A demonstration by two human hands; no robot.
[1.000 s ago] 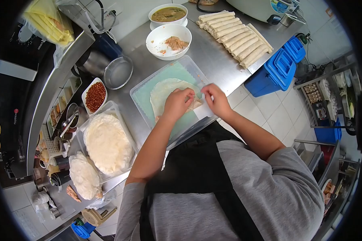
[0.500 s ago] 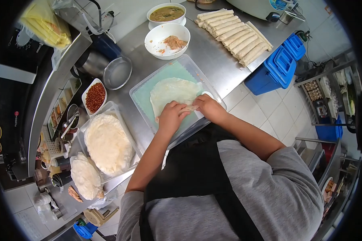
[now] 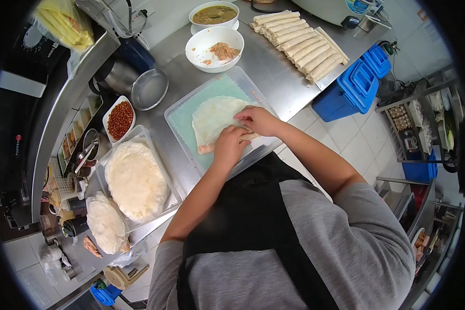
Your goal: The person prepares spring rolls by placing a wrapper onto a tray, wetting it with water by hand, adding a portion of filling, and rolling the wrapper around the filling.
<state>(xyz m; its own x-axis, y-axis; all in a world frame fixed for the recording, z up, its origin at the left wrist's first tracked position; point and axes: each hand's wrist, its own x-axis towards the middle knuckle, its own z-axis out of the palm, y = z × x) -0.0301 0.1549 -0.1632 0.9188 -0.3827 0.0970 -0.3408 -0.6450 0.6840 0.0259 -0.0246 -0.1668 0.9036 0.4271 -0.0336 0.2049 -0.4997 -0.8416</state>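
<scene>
Your right hand (image 3: 258, 120) has shifted forward over the wrapper (image 3: 214, 118) on the green sheet (image 3: 183, 122); your left hand (image 3: 229, 145) touches the wrapper's folded near edge (image 3: 205, 149). I can't tell whether either grip pinches. Uneven pulling could tear the thin wrapper.

Bare L hand (image 3: 229, 143) & bare R hand (image 3: 261, 121) hide pt. of the thin, round, off-white wrapper (image 3: 212, 121) incl. its near fold, so can't tell if L hand pinches or just presses. Top edge crops the big, rounded, pale-grey appliance (image 3: 315, 8) & the clear plastic bag w/ yellow contents (image 3: 63, 26). Print on the appliance's round blue label (image 3: 357, 8): too small to read.
</scene>
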